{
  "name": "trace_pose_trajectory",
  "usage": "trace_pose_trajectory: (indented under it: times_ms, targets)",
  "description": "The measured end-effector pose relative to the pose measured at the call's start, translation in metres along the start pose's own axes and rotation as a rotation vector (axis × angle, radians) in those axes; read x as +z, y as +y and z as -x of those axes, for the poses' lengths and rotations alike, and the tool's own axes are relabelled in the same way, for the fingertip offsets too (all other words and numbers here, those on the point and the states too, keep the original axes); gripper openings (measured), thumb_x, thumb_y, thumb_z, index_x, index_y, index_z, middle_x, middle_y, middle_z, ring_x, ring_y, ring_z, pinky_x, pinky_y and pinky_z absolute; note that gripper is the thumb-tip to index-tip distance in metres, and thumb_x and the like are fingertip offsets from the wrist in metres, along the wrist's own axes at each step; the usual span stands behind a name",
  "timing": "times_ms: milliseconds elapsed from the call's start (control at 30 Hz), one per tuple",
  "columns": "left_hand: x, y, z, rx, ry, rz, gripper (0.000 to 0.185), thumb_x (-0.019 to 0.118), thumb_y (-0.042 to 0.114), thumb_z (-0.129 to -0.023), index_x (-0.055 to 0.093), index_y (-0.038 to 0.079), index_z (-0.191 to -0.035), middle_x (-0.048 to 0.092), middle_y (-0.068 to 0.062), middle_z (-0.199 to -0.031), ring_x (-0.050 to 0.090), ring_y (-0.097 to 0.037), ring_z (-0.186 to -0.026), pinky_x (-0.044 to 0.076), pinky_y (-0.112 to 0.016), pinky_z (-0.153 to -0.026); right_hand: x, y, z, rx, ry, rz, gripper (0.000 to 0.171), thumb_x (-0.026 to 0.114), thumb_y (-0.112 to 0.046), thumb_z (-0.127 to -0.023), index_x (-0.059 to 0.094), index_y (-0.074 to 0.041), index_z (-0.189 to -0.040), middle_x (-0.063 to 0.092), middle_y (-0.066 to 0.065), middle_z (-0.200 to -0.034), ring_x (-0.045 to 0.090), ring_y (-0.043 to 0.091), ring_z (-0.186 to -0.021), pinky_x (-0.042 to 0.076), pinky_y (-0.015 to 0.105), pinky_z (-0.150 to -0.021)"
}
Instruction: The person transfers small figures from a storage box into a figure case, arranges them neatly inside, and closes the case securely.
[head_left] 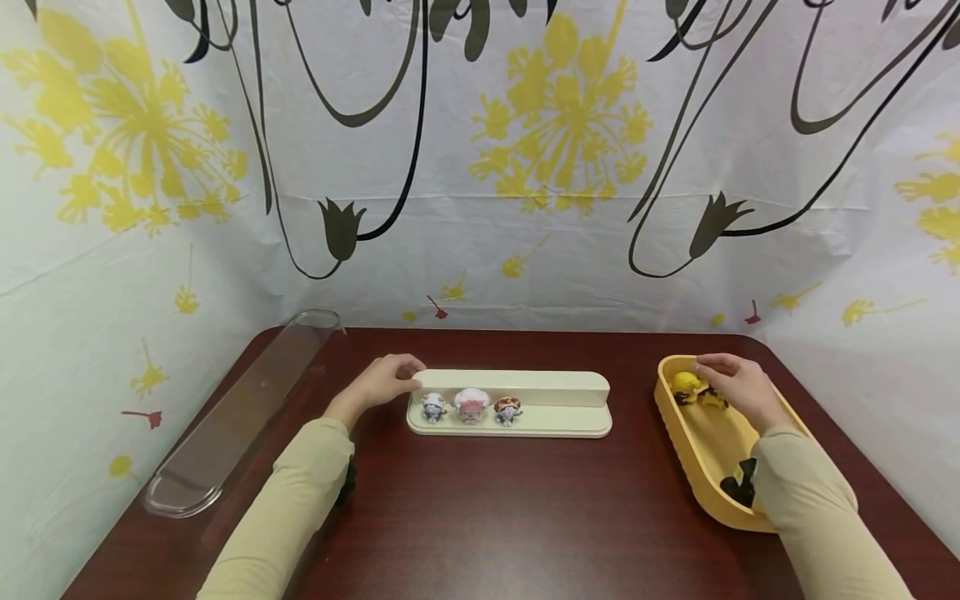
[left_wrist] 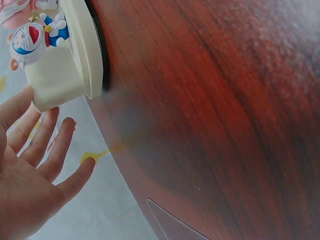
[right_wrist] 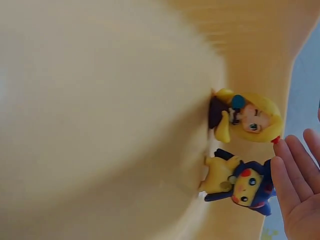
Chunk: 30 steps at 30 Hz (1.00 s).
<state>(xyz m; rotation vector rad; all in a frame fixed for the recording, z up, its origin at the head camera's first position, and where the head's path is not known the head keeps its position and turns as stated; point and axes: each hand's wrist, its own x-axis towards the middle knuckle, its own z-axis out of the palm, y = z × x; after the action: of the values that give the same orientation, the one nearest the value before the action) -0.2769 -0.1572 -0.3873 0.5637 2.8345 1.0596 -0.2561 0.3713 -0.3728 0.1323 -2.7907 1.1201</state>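
Note:
My left hand [head_left: 384, 381] holds the left end of a cream stepped display stand [head_left: 517, 422], its thumb and fingertips at the raised back step. Three small figurines stand on the lower front step: a white-and-blue one [head_left: 432, 407], a pink one [head_left: 471, 406] and a brown-topped one [head_left: 507, 410]. On the right, my right hand [head_left: 738, 387] reaches over the far end of a yellow tray [head_left: 684, 458]. Its straight fingers lie right by the heads of a yellow-haired girl figurine [right_wrist: 255, 119] and a Pikachu figurine in dark blue [right_wrist: 247, 185].
Nearer in the tray lies a dark figurine [head_left: 741, 483], partly behind the right sleeve. A long clear plastic cover [head_left: 247, 417] lies along the left edge of the dark red wooden table [head_left: 517, 517]. Patterned white cloth [head_left: 450, 167] hangs behind and beside the table.

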Motion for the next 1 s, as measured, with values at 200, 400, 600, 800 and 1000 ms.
trace_pose_trajectory:
  times_ms: [200, 400, 600, 800, 1000]
  targets:
    - [0.001, -0.002, -0.002, -0.009, -0.002, 0.003, 0.023, 0.061, 0.012, -0.084, 0.060, 0.003, -0.105, 0.059, -0.005, -0.093, 0.054, -0.021, -0.088, 0.042, -0.037, -0.077, 0.002, 0.004, 0.002, -0.003, -0.016, 0.028, 0.053, 0.047, -0.038, -0.090, 0.048, 0.005, -0.120, 0.047, 0.029, -0.115, 0.044, 0.041, -0.103, 0.043, 0.044, -0.072]
    - [0.000, -0.004, -0.002, 0.004, -0.008, 0.028, 0.023, 0.061, 0.015, -0.084, 0.060, 0.003, -0.104, 0.059, -0.006, -0.093, 0.054, -0.022, -0.089, 0.041, -0.039, -0.078, 0.004, 0.008, 0.001, -0.024, -0.053, 0.072, 0.051, 0.048, -0.035, -0.090, 0.048, 0.008, -0.119, 0.050, 0.029, -0.113, 0.047, 0.040, -0.101, 0.045, 0.037, -0.070]
    - [-0.001, -0.005, -0.001, 0.040, -0.010, 0.035, 0.024, 0.062, 0.019, -0.083, 0.060, 0.004, -0.102, 0.059, -0.006, -0.091, 0.055, -0.022, -0.086, 0.043, -0.037, -0.075, 0.005, 0.011, 0.000, -0.020, -0.078, 0.072, 0.052, 0.049, -0.034, -0.090, 0.047, 0.008, -0.120, 0.050, 0.029, -0.113, 0.049, 0.039, -0.099, 0.046, 0.036, -0.070]
    - [0.001, -0.002, -0.002, -0.010, 0.002, 0.015, 0.023, 0.061, 0.012, -0.084, 0.060, 0.002, -0.104, 0.059, -0.006, -0.092, 0.054, -0.022, -0.089, 0.041, -0.038, -0.079, 0.005, 0.012, -0.001, -0.033, -0.083, 0.067, 0.052, 0.054, -0.031, -0.088, 0.047, 0.010, -0.119, 0.051, 0.028, -0.112, 0.051, 0.037, -0.098, 0.046, 0.026, -0.067]
    - [0.002, -0.003, -0.003, -0.025, 0.002, -0.002, 0.023, 0.062, 0.012, -0.083, 0.060, 0.004, -0.104, 0.059, -0.006, -0.093, 0.054, -0.022, -0.090, 0.042, -0.038, -0.079, 0.006, 0.011, -0.002, -0.052, -0.092, 0.104, 0.053, 0.057, -0.028, -0.086, 0.045, 0.011, -0.120, 0.050, 0.030, -0.112, 0.050, 0.040, -0.100, 0.045, 0.035, -0.073]
